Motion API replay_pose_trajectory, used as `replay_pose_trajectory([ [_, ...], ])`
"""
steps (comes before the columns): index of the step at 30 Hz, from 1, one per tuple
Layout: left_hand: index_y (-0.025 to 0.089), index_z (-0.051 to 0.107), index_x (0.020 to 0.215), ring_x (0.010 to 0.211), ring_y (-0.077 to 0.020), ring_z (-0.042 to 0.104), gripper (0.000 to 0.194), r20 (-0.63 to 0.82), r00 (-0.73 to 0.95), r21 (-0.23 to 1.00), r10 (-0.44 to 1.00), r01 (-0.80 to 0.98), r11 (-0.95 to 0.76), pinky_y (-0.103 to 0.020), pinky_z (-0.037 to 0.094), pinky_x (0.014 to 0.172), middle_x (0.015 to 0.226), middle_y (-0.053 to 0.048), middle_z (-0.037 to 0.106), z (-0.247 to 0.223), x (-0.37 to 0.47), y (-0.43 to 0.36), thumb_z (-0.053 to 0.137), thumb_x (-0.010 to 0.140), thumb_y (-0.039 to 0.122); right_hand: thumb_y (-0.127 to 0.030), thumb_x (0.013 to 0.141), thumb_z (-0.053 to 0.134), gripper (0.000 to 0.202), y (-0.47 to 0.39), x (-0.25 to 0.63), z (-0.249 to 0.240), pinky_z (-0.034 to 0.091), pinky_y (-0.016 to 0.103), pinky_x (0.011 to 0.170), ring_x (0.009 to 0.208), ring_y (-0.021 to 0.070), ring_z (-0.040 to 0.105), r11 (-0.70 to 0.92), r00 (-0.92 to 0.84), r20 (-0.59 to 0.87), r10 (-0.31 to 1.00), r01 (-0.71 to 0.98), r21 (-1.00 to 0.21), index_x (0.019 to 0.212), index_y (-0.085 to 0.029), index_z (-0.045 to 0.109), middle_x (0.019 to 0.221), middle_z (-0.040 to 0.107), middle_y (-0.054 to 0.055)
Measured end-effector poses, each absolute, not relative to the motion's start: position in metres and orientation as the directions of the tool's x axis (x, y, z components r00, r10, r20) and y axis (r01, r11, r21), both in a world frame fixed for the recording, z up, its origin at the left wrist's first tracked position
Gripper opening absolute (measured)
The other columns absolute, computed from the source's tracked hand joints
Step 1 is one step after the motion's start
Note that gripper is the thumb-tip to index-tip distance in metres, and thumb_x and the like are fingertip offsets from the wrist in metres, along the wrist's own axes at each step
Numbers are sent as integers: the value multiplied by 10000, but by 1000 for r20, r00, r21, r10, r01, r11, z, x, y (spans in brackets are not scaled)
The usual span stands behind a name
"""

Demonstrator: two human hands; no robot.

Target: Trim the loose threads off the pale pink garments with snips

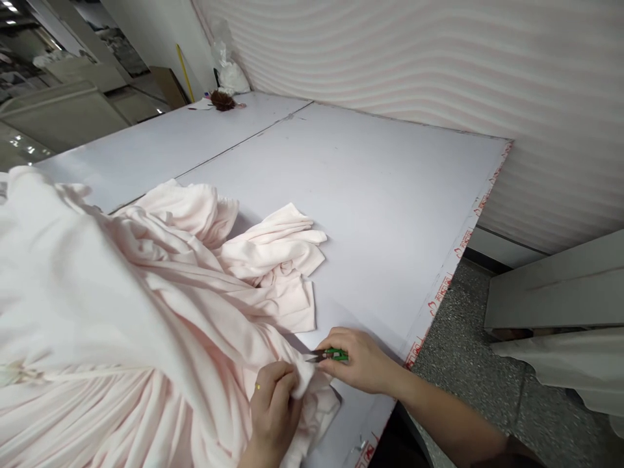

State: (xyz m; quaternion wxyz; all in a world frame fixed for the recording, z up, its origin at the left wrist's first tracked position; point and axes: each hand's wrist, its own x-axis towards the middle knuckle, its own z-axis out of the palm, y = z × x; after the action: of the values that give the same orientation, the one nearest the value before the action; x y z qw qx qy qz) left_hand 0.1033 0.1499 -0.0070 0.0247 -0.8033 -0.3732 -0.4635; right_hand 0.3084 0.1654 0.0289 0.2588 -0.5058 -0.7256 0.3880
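A large heap of pale pink cloth (185, 292) covers the left part of the table and the area nearest me. My left hand (275, 403), with a yellow ring on one finger, is closed on a fold of this cloth at the heap's right edge. Just right of it, my right hand (358, 361) holds small green-handled snips (335, 354) between thumb and fingers. The snips' metal tips point left, at the raised cloth edge beside my left hand. Whether the blades touch the cloth I cannot tell.
The pale table (380, 188) has a taped right edge with red print. At its far end lie a brown bundle (223, 100) and a plastic bag (233, 77). A striped sheet (429, 58) hangs behind. White cloth (565, 364) hangs at the right.
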Motion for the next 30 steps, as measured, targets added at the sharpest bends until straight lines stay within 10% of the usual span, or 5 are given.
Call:
replay_pose_trajectory([
  [3, 217, 593, 866, 762, -176, 626, 68, 619, 185, 556, 763, 584, -592, -265, 500, 654, 822, -47, 668, -12, 102, 150, 586, 838, 156, -200, 769, 732, 244, 167, 303, 25, 440, 257, 706, 838, 181, 634, 209, -354, -10, 935, 574, -792, 1008, -193, 684, 940, 681, 27],
  [6, 234, 545, 1077, 542, -140, 536, 215, 165, -8, 909, 986, 388, -149, -225, 413, 488, 619, 43, 538, -11, 104, 152, 531, 910, 369, -70, 799, 624, 192, 172, 300, 24, 428, 248, 686, 823, 166, 627, 215, -309, 12, 951, 633, -744, 949, -178, 674, 916, 668, 26],
  [10, 238, 487, 1168, 510, -130, 481, 432, -141, -46, 983, 989, 114, 145, -229, 388, 488, 603, 69, 466, 1, 108, 159, 530, 874, 551, -259, 820, 701, 207, 177, 302, 30, 431, 249, 666, 800, 167, 639, 293, -375, 49, 926, 630, -719, 1017, -196, 691, 962, 668, 31],
  [20, 211, 484, 1226, 561, -128, 512, 468, -114, -15, 985, 993, 128, 115, -233, 419, 527, 675, 29, 523, -2, 105, 166, 485, 902, 549, -266, 880, 648, 158, 187, 297, 29, 449, 230, 688, 799, 147, 658, 374, -455, 102, 885, 562, -737, 1004, -242, 743, 912, 708, 12],
  [30, 215, 546, 740, 738, -174, 645, 192, 364, -138, 840, 921, 476, -260, -255, 512, 645, 758, -14, 651, -6, 85, 172, 628, 817, 371, -223, 831, 656, 293, 220, 295, 14, 459, 284, 732, 913, 206, 635, 308, -411, -39, 911, 741, -597, 1122, -213, 624, 1074, 652, 57],
])
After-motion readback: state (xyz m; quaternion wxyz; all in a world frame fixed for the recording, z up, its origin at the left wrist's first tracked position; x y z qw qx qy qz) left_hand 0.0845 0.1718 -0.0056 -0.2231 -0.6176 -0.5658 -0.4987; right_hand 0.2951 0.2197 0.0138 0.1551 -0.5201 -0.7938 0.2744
